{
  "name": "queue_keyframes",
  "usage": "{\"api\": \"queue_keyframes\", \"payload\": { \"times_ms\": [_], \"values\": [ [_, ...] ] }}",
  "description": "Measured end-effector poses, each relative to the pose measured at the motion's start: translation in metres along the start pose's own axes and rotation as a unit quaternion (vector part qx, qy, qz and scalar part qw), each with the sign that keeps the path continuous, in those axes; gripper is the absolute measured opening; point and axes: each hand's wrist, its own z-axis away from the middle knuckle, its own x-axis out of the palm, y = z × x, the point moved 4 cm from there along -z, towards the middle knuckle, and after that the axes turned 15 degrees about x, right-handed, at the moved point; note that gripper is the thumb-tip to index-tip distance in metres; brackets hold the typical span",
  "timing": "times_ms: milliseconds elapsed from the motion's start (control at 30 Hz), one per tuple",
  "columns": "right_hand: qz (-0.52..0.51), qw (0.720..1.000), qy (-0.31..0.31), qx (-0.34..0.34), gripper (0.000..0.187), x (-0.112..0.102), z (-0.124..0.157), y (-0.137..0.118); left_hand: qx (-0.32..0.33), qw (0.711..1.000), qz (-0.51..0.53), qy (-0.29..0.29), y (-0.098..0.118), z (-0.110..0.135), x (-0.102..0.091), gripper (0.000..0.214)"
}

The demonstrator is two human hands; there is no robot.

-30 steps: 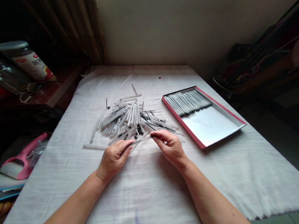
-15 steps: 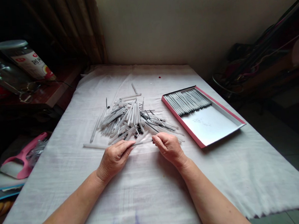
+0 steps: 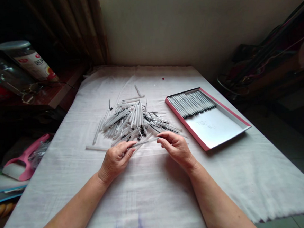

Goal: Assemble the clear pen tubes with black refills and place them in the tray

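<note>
A slim translucent pen tube [image 3: 146,141] spans the gap between my two hands, above the near edge of a heap. My left hand [image 3: 115,161] pinches its left end between thumb and fingers. At the other end, the thumb and fingertips of my right hand [image 3: 178,150] close on the tube, where a dark tip shows. Just beyond my hands lies the loose pile of pale pen tubes [image 3: 123,121], mixed with thin dark rods and small black plugs [image 3: 142,131]. A shallow red-edged box [image 3: 206,145] stands to the right, with a row of black-ended tubes [image 3: 193,103] in its far part.
A white cloth [image 3: 158,200] covers the table. On a wooden ledge at the left stand a lidded jar [image 3: 31,63] and a pair of glasses [image 3: 29,94]. Pink-handled scissors [image 3: 26,159] lie low at the left. A wall [image 3: 187,28] rises behind the table.
My right hand has shifted slightly right and up, its fingers less curled, and more of the tube shows between my hands. The pile and the box look the same.
</note>
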Motion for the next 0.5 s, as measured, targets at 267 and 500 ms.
{"api": "queue_keyframes", "payload": {
  "times_ms": [267, 500],
  "values": [
    [0.019, 1.0, -0.001, 0.009, 0.036, -0.0036, -0.0013, -0.0036, -0.01, 0.999, 0.016, 0.033, 0.0002, -0.0025, -0.0043, 0.017],
    [-0.018, 0.999, -0.031, 0.022, 0.029, -0.0059, -0.001, -0.0025, -0.013, 0.999, 0.022, 0.043, 0.0, -0.0027, -0.0047, 0.017]
  ]
}}
